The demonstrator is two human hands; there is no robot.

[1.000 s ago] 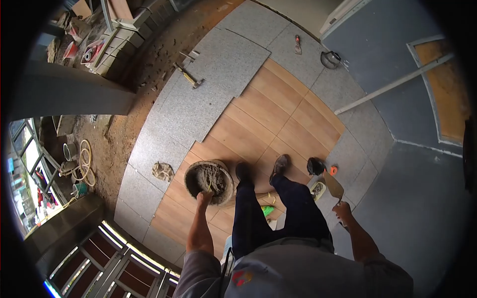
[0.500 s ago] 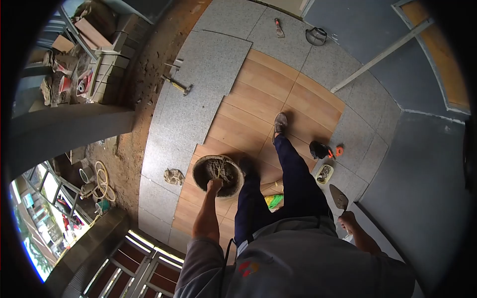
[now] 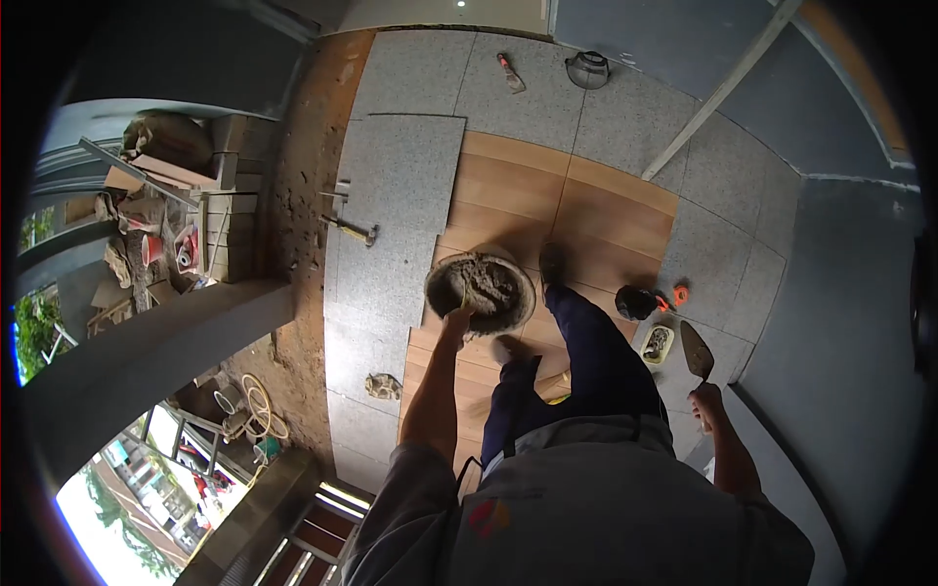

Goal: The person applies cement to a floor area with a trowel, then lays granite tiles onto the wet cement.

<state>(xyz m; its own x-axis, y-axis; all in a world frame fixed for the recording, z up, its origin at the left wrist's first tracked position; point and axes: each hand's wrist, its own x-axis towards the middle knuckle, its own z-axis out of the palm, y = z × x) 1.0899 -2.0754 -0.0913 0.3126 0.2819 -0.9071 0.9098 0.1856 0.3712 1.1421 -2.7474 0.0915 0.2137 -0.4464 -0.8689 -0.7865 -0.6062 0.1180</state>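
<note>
My left hand (image 3: 456, 321) is closed at the near rim of a round mortar bucket (image 3: 529, 311), on a thin yellowish handle that stretches over the opening. Wet grey mortar (image 3: 486, 280) lies inside, heaped toward the far side. Out to the right, my right hand (image 3: 705, 405) grips a pointed trowel (image 3: 696, 352) by its handle, blade pointing forward. The bucket overlaps wood-look floor boards (image 3: 508, 186) in front of my feet. Beyond the trowel is a small pale tub (image 3: 645, 354) with grey contents.
A hammer (image 3: 352, 230) and a crumpled cloth (image 3: 382, 386) lie on grey tiles to the left. A scraper (image 3: 511, 74) and dark mesh-like item (image 3: 587, 69) sit ahead. Right of my feet are a black bag (image 3: 635, 303) and orange item (image 3: 681, 295). A pole (image 3: 718, 93) leans ahead right.
The bucket has moved forward over the boards with my left hand on it. My feet have stepped, and the view has turned. The trowel stays in my right hand.
</note>
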